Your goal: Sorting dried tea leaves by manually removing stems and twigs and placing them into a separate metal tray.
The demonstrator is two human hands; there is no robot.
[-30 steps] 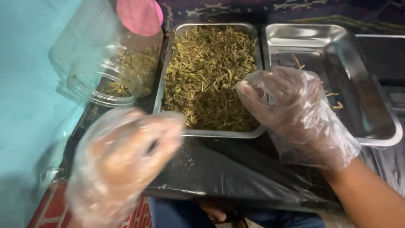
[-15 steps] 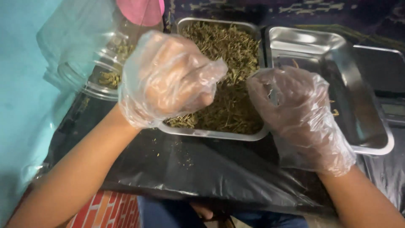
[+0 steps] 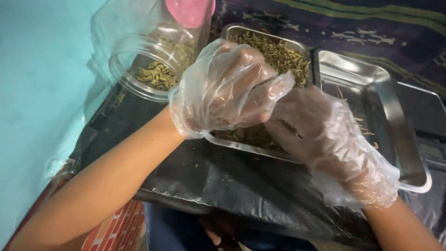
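Both hands wear loose clear plastic gloves: the left hand (image 3: 227, 88) is curled closed over the near part of a steel tray (image 3: 241, 144) filled with dried green-brown herbs (image 3: 278, 56), and the right hand (image 3: 325, 135), fingers bent, touches it from the right; whether either grips herbs cannot be told. A tipped clear jar (image 3: 148, 69) holding some herbs lies left of the tray, an almost bare second steel tray (image 3: 395, 116) lies right, all on black sheeting (image 3: 223, 181) over the worktop.

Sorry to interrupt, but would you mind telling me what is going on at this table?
A person wearing thin clear plastic gloves has both hands over a metal tray of dried green-brown herbs. The left hand is loosely curled, the right hand beside it. A clear plastic jar with some herbs lies tilted at the left; an almost empty tray sits at the right.
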